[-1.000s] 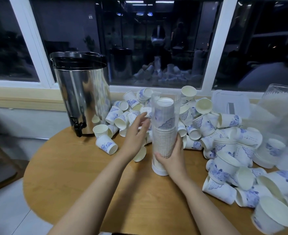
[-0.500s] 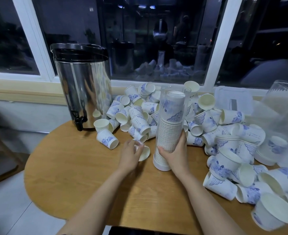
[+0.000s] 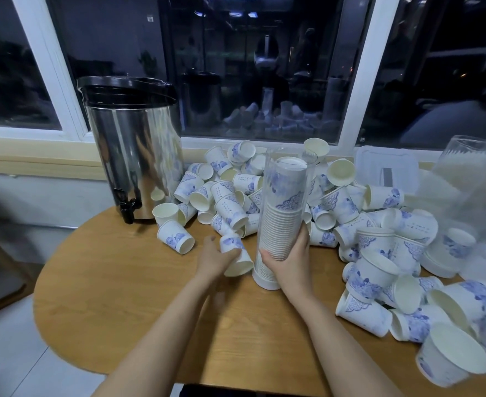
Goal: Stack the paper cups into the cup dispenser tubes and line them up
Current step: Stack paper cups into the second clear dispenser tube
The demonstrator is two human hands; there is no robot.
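The right hand (image 3: pixel 289 257) is wrapped round the lower part of the clear dispenser tube (image 3: pixel 286 193), which stands on its base near the middle of the table (image 3: pixel 116 287). The left hand (image 3: pixel 211 257) has its fingers closed around one paper cup (image 3: pixel 237 257) just left of the tube, with the cup tipped on its side. The stack inside already reaches close to the tube's open top, so I doubt there's room for many more. A cup pushed in crooked would likely jam at the rim or crumple. The tube is tall and held low, so a hard downward shove could rock it towards the heap of loose cups (image 3: pixel 339 202) crowding its far and right sides. Those look ready to roll, and the ones at the near right sit close to the table edge. Squeezing the thin cup too hard would dent it and spoil the nesting.
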